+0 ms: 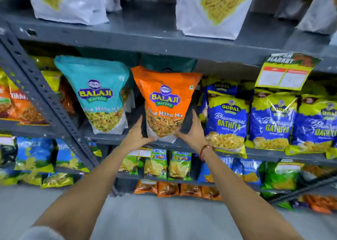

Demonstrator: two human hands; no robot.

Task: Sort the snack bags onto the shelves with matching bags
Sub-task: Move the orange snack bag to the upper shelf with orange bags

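- Both hands gripped the orange Balaji Tikha Mitha Mix bag (165, 101) at its lower corners: the left hand (137, 135) cupped the bottom left, the right hand (191, 132) the bottom right, fingers wrapped behind.
- The bag stood upright at the front edge of the middle shelf (116, 139), just right of the teal Balaji bag (98, 93) and left of the blue Gopal Bhavnagari Gathiya bags (226, 123).
- Main risk, as I judged it: a mismatch. Its nearest neighbour was teal, not orange, and a dark teal top showed behind it (whether any orange twin sat further back I could not tell). Orange packs lay far left, past the slotted upright (45, 97), so leaving it here could put it in the wrong row.
- Second risk: tipping. The base seemed to sit right at the shelf lip, held only at the bottom, and the bag was tall and top-wide; letting go too soon could let it fall forward to the floor.
- Looks: bright orange, glossy, puffed, widest at the sealed top, with a clear lower window showing yellow-brown mix and a white base.
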